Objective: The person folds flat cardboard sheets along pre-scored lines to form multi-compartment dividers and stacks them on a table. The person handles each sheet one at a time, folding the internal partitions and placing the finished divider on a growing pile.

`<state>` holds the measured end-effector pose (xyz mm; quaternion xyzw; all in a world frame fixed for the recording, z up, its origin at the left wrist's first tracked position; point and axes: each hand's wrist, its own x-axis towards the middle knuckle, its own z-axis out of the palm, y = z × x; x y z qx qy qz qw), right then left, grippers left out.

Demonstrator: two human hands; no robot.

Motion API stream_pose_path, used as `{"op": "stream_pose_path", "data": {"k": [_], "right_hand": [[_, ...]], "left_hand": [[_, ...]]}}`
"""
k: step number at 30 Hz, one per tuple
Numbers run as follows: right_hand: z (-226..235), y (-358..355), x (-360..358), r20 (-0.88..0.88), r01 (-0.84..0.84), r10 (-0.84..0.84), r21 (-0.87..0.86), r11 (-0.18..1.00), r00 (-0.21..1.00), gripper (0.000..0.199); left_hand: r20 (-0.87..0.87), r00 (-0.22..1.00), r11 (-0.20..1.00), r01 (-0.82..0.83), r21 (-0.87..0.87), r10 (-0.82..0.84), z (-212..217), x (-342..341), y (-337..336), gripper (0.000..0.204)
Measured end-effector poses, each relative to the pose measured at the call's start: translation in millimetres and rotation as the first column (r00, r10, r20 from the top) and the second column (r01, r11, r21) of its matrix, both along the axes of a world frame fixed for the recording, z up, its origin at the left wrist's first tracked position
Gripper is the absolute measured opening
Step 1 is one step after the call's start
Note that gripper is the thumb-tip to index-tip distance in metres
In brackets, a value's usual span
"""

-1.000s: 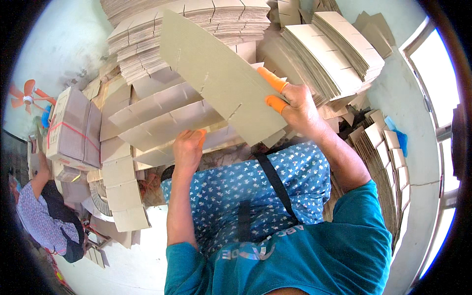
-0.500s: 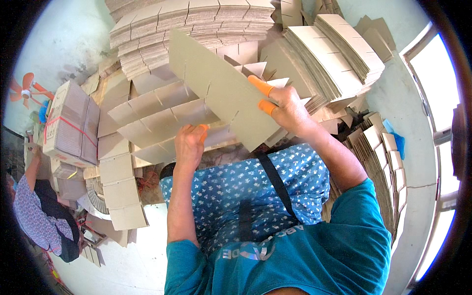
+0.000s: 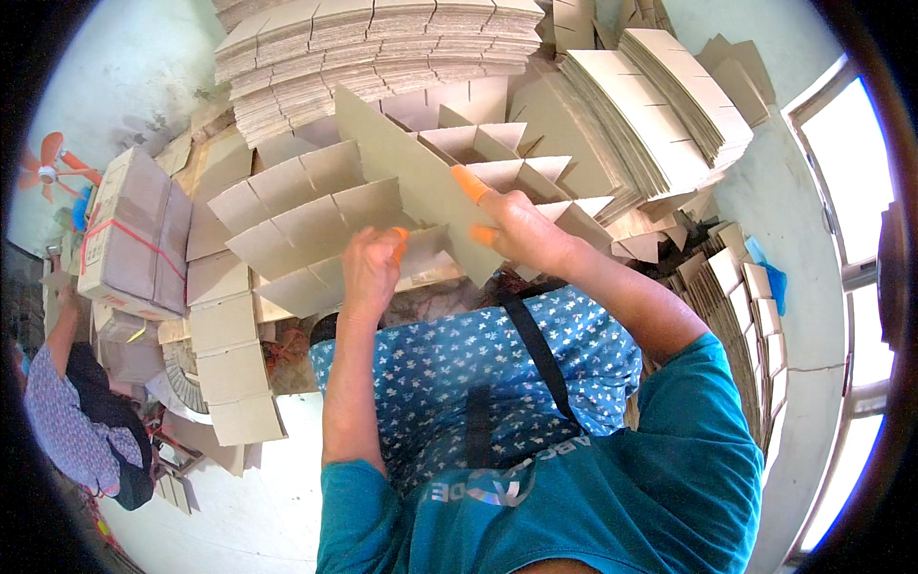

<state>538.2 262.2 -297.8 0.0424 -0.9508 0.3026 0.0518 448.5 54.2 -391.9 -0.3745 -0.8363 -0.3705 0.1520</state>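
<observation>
My right hand [image 3: 528, 232], with orange covers on its fingers, grips a slotted cardboard divider strip [image 3: 406, 172] by its right face and near end. That strip stands on edge, crossing several long cardboard strips. My left hand [image 3: 370, 273] is closed, an orange cover on one fingertip, at the nearest long strip [image 3: 306, 285]; its fingers appear to pinch the upper edge. Behind lie the middle long strip [image 3: 311, 225] and the far long strip [image 3: 282, 182]. Right of the held strip, other crosswise pieces [image 3: 492, 170] interlock with the long ones into cells.
Tall stacks of slotted cardboard [image 3: 382, 43] rise at the back, with another stack [image 3: 641, 120] at back right. A taped carton [image 3: 134, 239] stands at left, near an orange fan [image 3: 46, 170]. Another person [image 3: 81, 421] is at far left. More cardboard [image 3: 732, 316] leans at right.
The held divider strip has moved down and left among the long strips. My right hand moved left with it, uncovering more of the interlocked cells. My left hand shifted slightly away from me.
</observation>
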Motion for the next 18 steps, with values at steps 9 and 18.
{"op": "stream_pose_path", "data": {"k": [9, 18], "right_hand": [[3.0, 1.2, -3.5, -0.007, -0.081, 0.081, 0.007, 0.997, 0.997, 0.030], [19.8, 10.7, -17.7, 0.153, -0.106, 0.090, 0.098, 0.990, 0.984, 0.061]], "left_hand": [[0.031, 0.999, 0.999, 0.008, -0.043, -0.007, -1.9, -6.0, 1.8, 0.017], [0.042, 0.998, 0.999, 0.051, -0.017, -0.050, 3.0, -8.0, 10.2, 0.018]]}}
